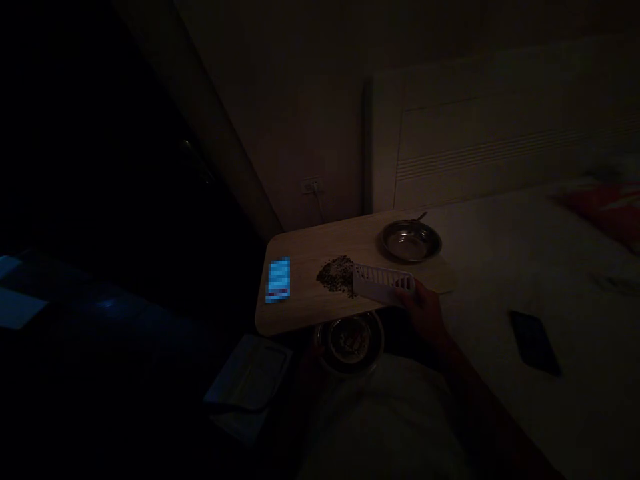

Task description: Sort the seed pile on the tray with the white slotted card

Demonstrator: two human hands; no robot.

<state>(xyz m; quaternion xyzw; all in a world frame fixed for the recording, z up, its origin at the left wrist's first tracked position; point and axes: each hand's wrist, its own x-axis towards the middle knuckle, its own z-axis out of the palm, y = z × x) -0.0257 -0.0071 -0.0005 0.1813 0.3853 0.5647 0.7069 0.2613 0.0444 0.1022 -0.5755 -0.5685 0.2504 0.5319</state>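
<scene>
My right hand (pixel 423 307) is closed round one end of a pale slotted plastic holder (pixel 377 283), long and box-like. Its far end touches a pile of small dark bits, like seeds or grains (pixel 336 275), spread on a light wooden table (pixel 300 317). Just under the table's near edge is a round metal bowl (pixel 377 347) with some loose bits inside. My left hand (pixel 315 360), very dim, grips the bowl's left side; its fingers barely show. A shallow metal dish (pixel 413 243) with a handle-like piece at its rim stands at the table's back right.
A lit phone (pixel 278 280) lies at the table's left end. On the bed (pixel 480 287) to the right is a dark phone (pixel 535 343). A wall socket (pixel 313 185) with a cord is behind. A pale stool-like object (pixel 250 373) stands below left.
</scene>
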